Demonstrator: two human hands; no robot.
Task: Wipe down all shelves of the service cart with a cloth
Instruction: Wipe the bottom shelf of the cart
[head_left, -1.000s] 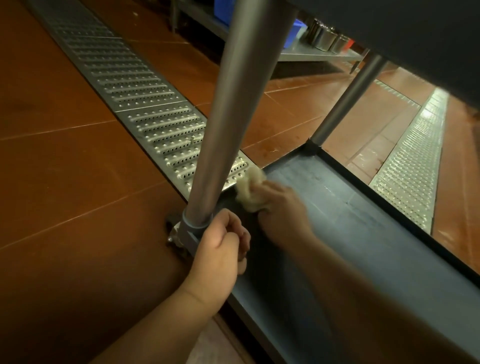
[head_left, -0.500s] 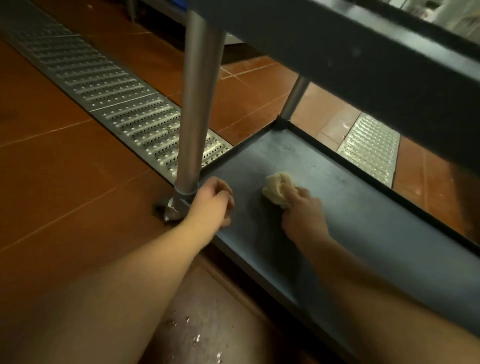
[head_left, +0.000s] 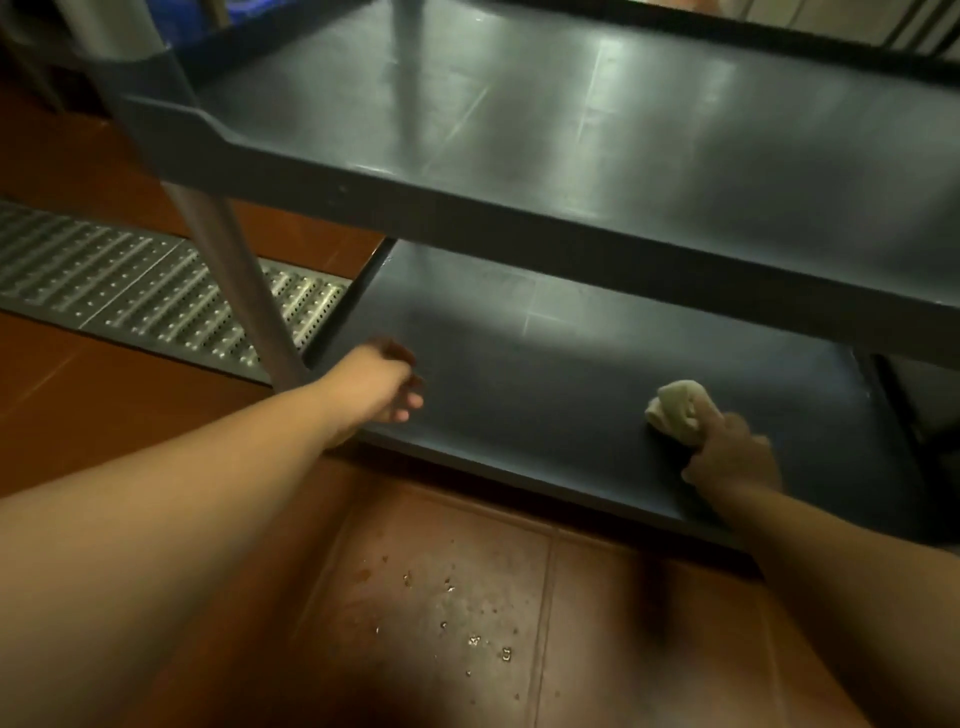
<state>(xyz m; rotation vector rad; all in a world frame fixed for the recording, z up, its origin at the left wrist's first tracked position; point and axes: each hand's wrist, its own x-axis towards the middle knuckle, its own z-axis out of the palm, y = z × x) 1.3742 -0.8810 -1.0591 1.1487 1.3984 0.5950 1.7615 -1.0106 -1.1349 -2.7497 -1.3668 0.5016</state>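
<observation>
Bottom shelf (head_left: 519, 374) wipe under way.
Right hand (head_left: 730, 457) grips balled cloth (head_left: 675, 413) against shelf; left hand (head_left: 382, 387), fingers loosely curled, steadies front edge.

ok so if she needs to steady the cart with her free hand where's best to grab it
Probably the metal post at the near left corner, taken from the front. It is a round bar the fingers can wrap, right beside the left hand, which hangs over the bottom shelf holding nothing.
</observation>
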